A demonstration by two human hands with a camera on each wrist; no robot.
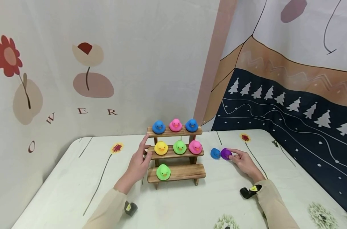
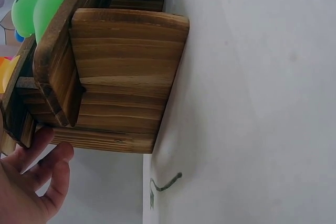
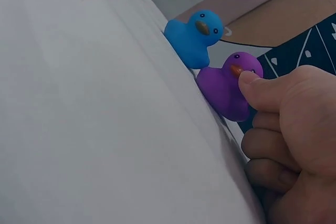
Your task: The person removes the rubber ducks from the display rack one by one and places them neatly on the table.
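My right hand (image 1: 245,161) pinches a purple rubber duck (image 1: 225,154), with the thumb at its beak in the right wrist view. Touching that duck is a blue rubber duck (image 3: 194,40) on the table. A three-tier wooden stand (image 1: 187,171) is to the left, and my left hand (image 1: 137,163) grips its left side around the middle tier. Rubber ducks face forward on the stand: blue, pink (image 1: 175,125) and blue on top; yellow (image 1: 161,148), green and pink in the middle; one green duck (image 1: 163,172) at the left of the bottom tier.
A white cloth with printed flowers covers the table (image 1: 173,206). Behind it hangs a pale curtain (image 1: 150,63), with a dark tree-patterned cloth (image 1: 276,117) on the right. Black wrist cameras (image 1: 249,191) sit at both sleeves.
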